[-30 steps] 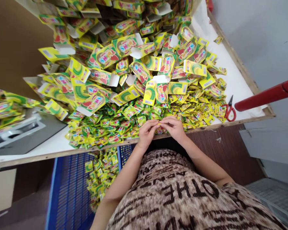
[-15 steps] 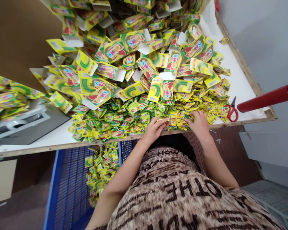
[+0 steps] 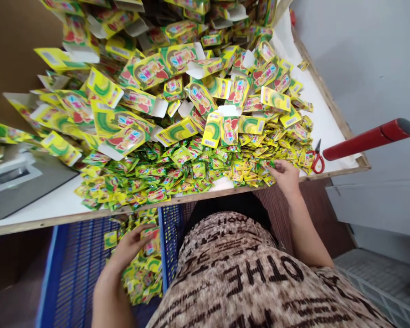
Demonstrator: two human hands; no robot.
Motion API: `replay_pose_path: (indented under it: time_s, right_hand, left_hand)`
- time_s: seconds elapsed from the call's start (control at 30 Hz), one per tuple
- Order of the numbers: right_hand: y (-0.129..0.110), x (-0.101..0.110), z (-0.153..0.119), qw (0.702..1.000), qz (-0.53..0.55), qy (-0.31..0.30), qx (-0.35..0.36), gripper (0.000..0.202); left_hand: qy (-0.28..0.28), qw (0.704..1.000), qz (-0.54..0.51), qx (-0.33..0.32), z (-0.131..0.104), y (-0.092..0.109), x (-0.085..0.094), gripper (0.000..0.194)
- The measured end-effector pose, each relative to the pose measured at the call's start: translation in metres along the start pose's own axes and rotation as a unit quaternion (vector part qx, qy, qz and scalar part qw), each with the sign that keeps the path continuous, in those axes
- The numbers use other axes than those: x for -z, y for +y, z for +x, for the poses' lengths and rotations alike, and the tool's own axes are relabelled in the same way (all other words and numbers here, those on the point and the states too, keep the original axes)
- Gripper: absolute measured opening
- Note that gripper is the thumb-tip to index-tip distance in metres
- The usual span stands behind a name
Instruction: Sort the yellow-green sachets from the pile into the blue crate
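Observation:
My left hand [image 3: 131,243] is over the blue basket below the table edge, fingers apart. A small yellow box with watermelon print [image 3: 152,246] lies just under those fingers; whether they touch it I cannot tell. Small yellow packs [image 3: 145,278] fill that part of the basket. At the table's front edge my right hand [image 3: 285,175] pinches a small green candy sachet [image 3: 272,163] between thumb and fingers. Around it spreads a heap of green and yellow sachets [image 3: 177,171]. Behind them rises a pile of fruit-printed boxes [image 3: 150,73], several with flaps open.
Red-handled scissors [image 3: 317,161] lie right of the sachets, beside a red pole [image 3: 365,139] that juts in. A grey board with a tape dispenser [image 3: 17,175] sits at the left. The blue basket [image 3: 77,269] stands under the wooden table edge [image 3: 123,212].
My left hand has left the table and moved down left over the basket. White tabletop shows where it was. My right hand stays at the sachets, now with a green one. The view shifted.

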State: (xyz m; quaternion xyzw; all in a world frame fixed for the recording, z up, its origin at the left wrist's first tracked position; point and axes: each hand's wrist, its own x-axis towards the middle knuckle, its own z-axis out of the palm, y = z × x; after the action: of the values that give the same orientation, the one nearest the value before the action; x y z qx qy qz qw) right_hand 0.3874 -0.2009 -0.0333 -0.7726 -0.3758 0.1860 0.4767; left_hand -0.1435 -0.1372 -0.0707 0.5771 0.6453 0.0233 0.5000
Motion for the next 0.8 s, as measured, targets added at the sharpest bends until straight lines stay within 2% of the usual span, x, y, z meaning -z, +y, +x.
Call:
replay_pose_path:
  time_s: [0.07,0.1,0.13,0.17,0.2,0.27,0.3,0.37,0.4,0.47,0.5,0.57,0.63,0.7,0.8]
  right_hand:
    - [-0.016,-0.012,-0.001,0.986,0.156,-0.025,-0.057,0.029]
    - [-0.026,-0.021,-0.002,0.970,0.220,-0.051,-0.088,0.032]
    - [-0.036,-0.030,-0.002,0.952,0.270,-0.081,-0.118,0.034]
    - [-0.045,-0.040,-0.004,0.934,0.306,-0.111,-0.147,0.037]
    - [-0.054,-0.050,-0.005,0.916,0.332,-0.143,-0.172,0.039]
    - [-0.068,-0.069,-0.009,0.885,0.362,-0.205,-0.209,0.041]
    - [-0.074,-0.078,-0.012,0.871,0.372,-0.231,-0.221,0.040]
    - [-0.080,-0.093,-0.019,0.850,0.381,-0.276,-0.236,0.039]
    - [-0.081,-0.099,-0.022,0.845,0.380,-0.293,-0.239,0.038]
    - [-0.080,-0.106,-0.029,0.855,0.364,-0.292,-0.227,0.034]
    - [-0.079,-0.107,-0.032,0.872,0.351,-0.268,-0.211,0.031]
    - [-0.075,-0.106,-0.036,0.910,0.329,-0.188,-0.170,0.030]
    - [-0.073,-0.103,-0.038,0.924,0.318,-0.149,-0.147,0.031]
    - [-0.071,-0.101,-0.041,0.918,0.318,-0.183,-0.152,0.031]
    - [-0.071,-0.107,-0.045,0.905,0.325,-0.214,-0.173,0.034]
  left_hand:
    - [0.082,0.985,0.091,0.124,-0.003,-0.041,0.012,0.039]
    - [0.105,0.976,0.104,0.162,-0.006,-0.049,0.016,0.038]
    - [0.112,0.975,0.085,0.173,-0.010,-0.047,0.016,0.039]
    - [0.106,0.982,0.040,0.154,-0.014,-0.036,0.014,0.041]
    - [0.093,0.989,-0.029,0.109,-0.019,-0.015,0.008,0.043]
    - [0.068,0.984,-0.165,-0.016,-0.023,0.046,-0.014,0.047]
    - [0.047,0.971,-0.221,-0.076,-0.020,0.082,-0.028,0.046]
    - [-0.009,0.925,-0.339,-0.171,-0.004,0.148,-0.061,0.048]
    - [-0.035,0.905,-0.375,-0.199,0.007,0.174,-0.078,0.050]
    - [-0.031,0.884,-0.410,-0.223,0.030,0.208,-0.109,0.041]
    - [-0.017,0.878,-0.425,-0.218,0.039,0.217,-0.122,0.036]
    - [0.019,0.869,-0.457,-0.189,0.051,0.221,-0.139,0.030]
    - [0.041,0.861,-0.481,-0.158,0.057,0.218,-0.146,0.037]
    - [0.030,0.858,-0.492,-0.146,0.056,0.216,-0.148,0.044]
    - [-0.004,0.839,-0.522,-0.155,0.049,0.219,-0.148,0.036]
